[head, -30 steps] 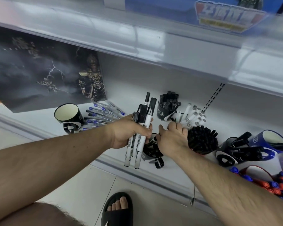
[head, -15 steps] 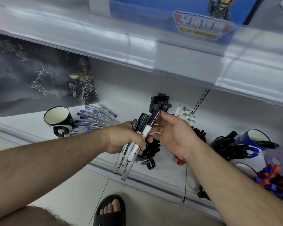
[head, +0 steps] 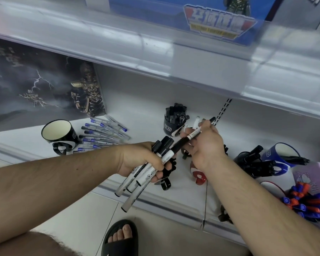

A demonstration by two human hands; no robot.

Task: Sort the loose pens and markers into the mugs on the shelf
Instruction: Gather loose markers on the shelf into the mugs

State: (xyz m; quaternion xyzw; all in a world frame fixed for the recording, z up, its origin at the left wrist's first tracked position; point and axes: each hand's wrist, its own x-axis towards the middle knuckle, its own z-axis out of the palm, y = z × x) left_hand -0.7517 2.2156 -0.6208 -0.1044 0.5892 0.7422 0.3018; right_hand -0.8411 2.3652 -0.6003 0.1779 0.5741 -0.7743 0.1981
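Your left hand point(head: 139, 159) is closed around a bundle of white-barrelled markers point(head: 137, 179) with black caps, their bottom ends fanning out below your fist, over the front edge of the shelf point(head: 142, 117). Your right hand point(head: 204, 145) pinches a single marker point(head: 187, 138), held slanted with its black cap end touching the top of the bundle and its other tip pointing up toward the back of the shelf. Behind your right hand a black mug point(head: 171, 126) stands packed with black markers. At the left, an empty black mug point(head: 58, 133) lies tipped on the shelf, cream inside showing, and just beside it a loose pile of blue-capped pens point(head: 102, 134) lies flat. To the right, a blue mug point(head: 279, 154) lies on its side with black markers spilling out, and nearer the corner sits a cluster of red and blue markers point(head: 307, 202). A dark poster box point(head: 41, 85) leans against the back wall at the left.
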